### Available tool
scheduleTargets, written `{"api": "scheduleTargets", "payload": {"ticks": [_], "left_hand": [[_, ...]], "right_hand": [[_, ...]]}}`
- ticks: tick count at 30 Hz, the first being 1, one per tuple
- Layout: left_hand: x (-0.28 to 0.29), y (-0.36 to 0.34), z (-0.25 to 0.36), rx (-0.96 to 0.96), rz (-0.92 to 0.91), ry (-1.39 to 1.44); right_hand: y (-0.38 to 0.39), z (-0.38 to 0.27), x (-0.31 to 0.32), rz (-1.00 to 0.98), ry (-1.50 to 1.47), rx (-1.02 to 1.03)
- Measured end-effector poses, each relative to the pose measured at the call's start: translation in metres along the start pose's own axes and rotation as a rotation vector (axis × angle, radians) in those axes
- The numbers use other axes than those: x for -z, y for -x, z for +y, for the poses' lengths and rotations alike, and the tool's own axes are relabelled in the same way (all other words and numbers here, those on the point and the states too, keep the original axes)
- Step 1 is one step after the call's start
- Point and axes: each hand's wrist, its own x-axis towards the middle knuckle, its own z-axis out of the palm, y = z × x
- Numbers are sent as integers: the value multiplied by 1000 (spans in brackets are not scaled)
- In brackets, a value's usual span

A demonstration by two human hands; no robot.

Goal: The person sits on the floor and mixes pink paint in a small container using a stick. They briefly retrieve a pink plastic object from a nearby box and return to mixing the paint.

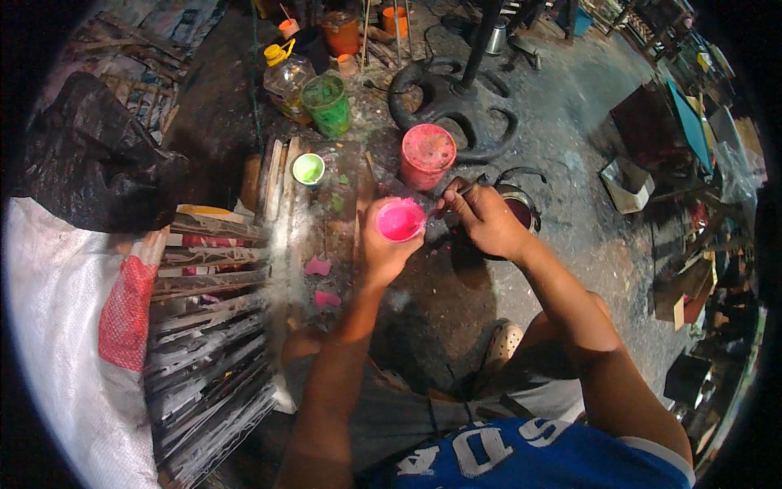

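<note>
My left hand [384,248] is wrapped round a small cup of bright pink liquid [399,217], held upright below a pink bucket [428,155]. My right hand [481,213] grips a thin dark stirring tool [432,212] that reaches to the cup's right side. Under and beside my right hand is a dark metal pot [523,213], partly hidden. A small cup of pale green liquid [309,169] stands to the upper left, below a green bucket [326,106]. Pink scraps [318,266] lie left of my left forearm.
A plastic jug with a yellow cap [285,81], orange containers [340,37] and a round black metal base with a post [444,85] stand further off. Wooden slats [204,285], white sacks [61,326] and a black bag [90,155] fill the left. Boxes and scraps [643,122] line the right.
</note>
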Motion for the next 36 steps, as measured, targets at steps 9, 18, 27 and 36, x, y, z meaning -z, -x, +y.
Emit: {"api": "scheduleTargets", "payload": {"ticks": [9, 18, 27, 36], "left_hand": [[-5, -2, -5, -18, -8, -24], [-8, -1, -12, 22, -117, 35], [-11, -6, -12, 61, -46, 36], [-23, 0, 1, -74, -118, 0]], "right_hand": [[-8, 6, -4, 91, -22, 0], [-16, 21, -3, 87, 53, -9], [-2, -4, 22, -202, -48, 161], [-12, 20, 24, -50, 355, 98]]}}
